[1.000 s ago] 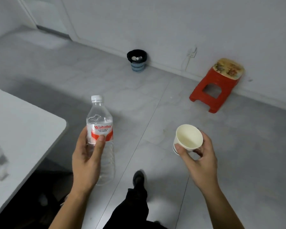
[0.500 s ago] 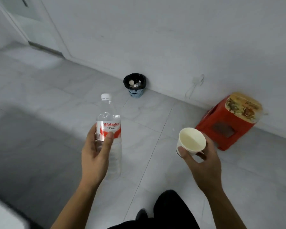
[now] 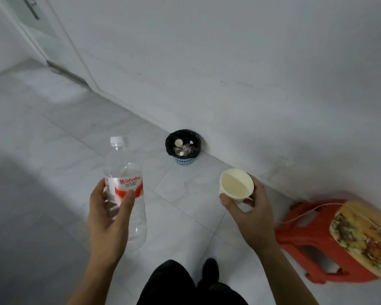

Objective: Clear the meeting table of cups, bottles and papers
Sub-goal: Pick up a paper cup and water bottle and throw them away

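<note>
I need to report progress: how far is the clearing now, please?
Done: the bin by the wall already holds cups and a bottle. In hand: the left hand holds a capped plastic bottle; the right hand holds an empty paper cup. Left: dropping both in. The table is out of view.

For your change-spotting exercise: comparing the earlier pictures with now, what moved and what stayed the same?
The person walked toward the waste bin, which now looks nearer; the table has left the view. Unchanged: left hand grips the bottle, right hand the paper cup.
</note>
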